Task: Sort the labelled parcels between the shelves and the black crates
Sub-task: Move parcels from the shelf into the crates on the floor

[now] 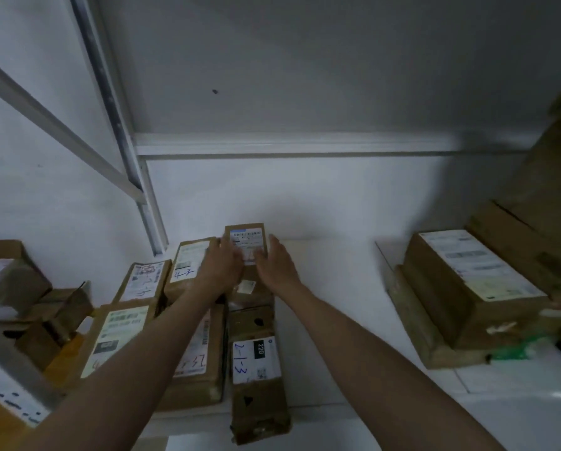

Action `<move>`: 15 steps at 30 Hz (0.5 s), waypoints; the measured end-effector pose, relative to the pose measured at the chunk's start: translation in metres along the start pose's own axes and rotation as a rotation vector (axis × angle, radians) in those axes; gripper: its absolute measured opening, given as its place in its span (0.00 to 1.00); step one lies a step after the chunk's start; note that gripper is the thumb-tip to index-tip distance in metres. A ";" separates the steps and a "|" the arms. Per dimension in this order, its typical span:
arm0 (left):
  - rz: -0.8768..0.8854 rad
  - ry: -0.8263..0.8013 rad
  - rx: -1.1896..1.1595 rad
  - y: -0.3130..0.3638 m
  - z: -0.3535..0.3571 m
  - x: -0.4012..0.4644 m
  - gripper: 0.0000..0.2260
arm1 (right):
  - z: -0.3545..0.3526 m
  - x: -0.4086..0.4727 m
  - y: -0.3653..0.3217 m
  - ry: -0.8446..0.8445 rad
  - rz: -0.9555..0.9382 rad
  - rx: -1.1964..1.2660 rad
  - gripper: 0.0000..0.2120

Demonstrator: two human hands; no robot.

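Note:
A small brown parcel [247, 237] with a white barcode label lies at the back of the white shelf [331, 288]. My left hand [222, 266] lies flat against its left side and my right hand [277, 262] against its right side, both with straight fingers. In front of it lies a long parcel [256, 356] marked "2-1-3". To the left sit several more labelled cardboard parcels, one marked "4-3" [188, 265], another at the front left [119, 336].
A stack of larger cardboard parcels [474, 288] fills the right end of the shelf. Torn open boxes [22, 307] sit on the neighbouring shelf at the left, beyond a white metal upright [149, 206]. Bare white shelf lies between the two groups.

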State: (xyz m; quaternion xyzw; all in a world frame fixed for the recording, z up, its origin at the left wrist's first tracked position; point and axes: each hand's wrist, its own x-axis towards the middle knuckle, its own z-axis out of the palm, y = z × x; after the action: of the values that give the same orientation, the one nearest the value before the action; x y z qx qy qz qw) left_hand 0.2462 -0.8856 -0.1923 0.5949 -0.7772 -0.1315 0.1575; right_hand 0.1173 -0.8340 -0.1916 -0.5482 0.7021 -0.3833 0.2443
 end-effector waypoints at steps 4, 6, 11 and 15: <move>0.134 0.088 0.175 0.022 -0.032 -0.001 0.24 | -0.044 -0.011 -0.012 0.022 -0.141 -0.329 0.24; 0.199 0.131 0.236 0.039 -0.043 -0.003 0.24 | -0.070 -0.017 -0.014 0.061 -0.201 -0.461 0.24; 0.337 0.131 0.236 0.097 -0.036 -0.015 0.25 | -0.132 -0.039 0.005 0.194 -0.194 -0.576 0.23; 0.434 0.128 0.224 0.149 -0.015 -0.026 0.26 | -0.188 -0.065 0.032 0.290 -0.130 -0.656 0.23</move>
State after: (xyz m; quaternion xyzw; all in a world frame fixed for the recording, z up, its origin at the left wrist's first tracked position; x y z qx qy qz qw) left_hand 0.1270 -0.8222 -0.1223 0.4352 -0.8847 0.0305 0.1641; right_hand -0.0268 -0.7175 -0.1120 -0.5807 0.7787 -0.2265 -0.0715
